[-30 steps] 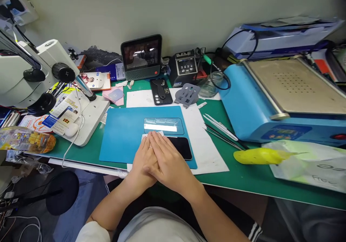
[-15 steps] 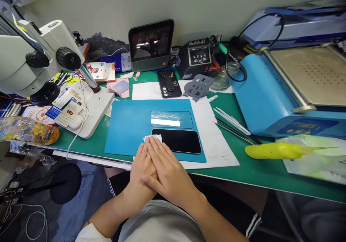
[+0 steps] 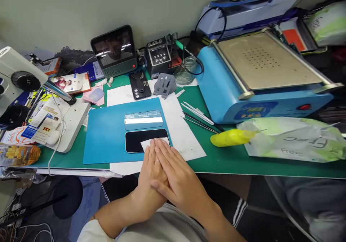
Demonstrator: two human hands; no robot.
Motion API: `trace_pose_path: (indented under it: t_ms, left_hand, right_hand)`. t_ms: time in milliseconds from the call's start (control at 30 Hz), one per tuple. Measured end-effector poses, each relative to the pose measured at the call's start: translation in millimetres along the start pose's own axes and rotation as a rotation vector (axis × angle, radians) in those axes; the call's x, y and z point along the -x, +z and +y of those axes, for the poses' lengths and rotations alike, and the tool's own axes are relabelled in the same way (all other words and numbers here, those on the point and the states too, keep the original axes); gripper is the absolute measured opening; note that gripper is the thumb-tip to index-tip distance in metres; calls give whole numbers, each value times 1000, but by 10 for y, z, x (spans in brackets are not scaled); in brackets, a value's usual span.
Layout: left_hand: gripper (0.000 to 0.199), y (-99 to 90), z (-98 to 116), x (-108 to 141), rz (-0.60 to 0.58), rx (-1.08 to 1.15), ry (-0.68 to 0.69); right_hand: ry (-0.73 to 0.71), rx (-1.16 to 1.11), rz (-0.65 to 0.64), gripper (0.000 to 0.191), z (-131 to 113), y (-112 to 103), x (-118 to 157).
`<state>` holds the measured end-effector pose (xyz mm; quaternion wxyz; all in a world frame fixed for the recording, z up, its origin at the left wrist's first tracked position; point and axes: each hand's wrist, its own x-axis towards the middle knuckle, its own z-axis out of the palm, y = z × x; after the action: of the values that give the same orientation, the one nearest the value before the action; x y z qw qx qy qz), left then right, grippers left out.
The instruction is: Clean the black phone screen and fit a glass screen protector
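Both my hands lie stretched out, one over the other, at the front edge of the blue mat [image 3: 104, 130]. My left hand [image 3: 151, 173], with a ring on one finger, is underneath, its fingertips pressing a white wipe [image 3: 146, 143] onto the right part of a black phone screen [image 3: 133, 141]. Flat across it rests my right hand [image 3: 175, 173], fingers straight and close together. Part of the wipe and the phone's lower right corner are hidden by the fingers. Just behind the phone lies a clear glass screen panel [image 3: 143, 120] reflecting a bright strip.
White paper [image 3: 180, 126] sticks out under the mat. Behind stand a dark phone case [image 3: 140, 85], a grey stand [image 3: 164, 85] and a display [image 3: 115, 51]. Tweezers [image 3: 201, 121], a yellow bottle [image 3: 229, 137], a wipes pack [image 3: 294, 141] and a blue hot plate [image 3: 216, 90] are at right; a microscope [image 3: 27, 80] at left.
My stacked hands have slid with the wipe from the phone's left end to its right part. The view has turned right, so the bench appears shifted left.
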<state>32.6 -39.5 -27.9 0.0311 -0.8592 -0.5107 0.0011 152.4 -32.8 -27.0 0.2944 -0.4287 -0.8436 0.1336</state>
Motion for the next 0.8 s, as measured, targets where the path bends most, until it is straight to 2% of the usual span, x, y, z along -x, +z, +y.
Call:
trace_pose_path:
  t_ms: [100,200,300,500,667,800]
  left_hand:
    - [67,-1,21,-202,28,-21,39]
    - [69,-23,-47,-374,64,-22,56]
    - [66,-48,-154,-424,92,-2,73]
    - [66,-79,-446,-214,85,10,-62]
    - [67,-81,-759,13,98,15,-86]
    - [66,-7,-858,189,110,17,-138]
  right_hand:
    - [40,-3,20,87,152,-55,-37]
    - [81,-20,25,81,254,-54,-147]
    - [95,-24,13,79,260,-5,-261]
    - [45,-61,-70,76,54,181,-481]
    - [19,-58,-129,73,-201,363,-688]
    - [-33,-23,-123,72,-367,458,-727]
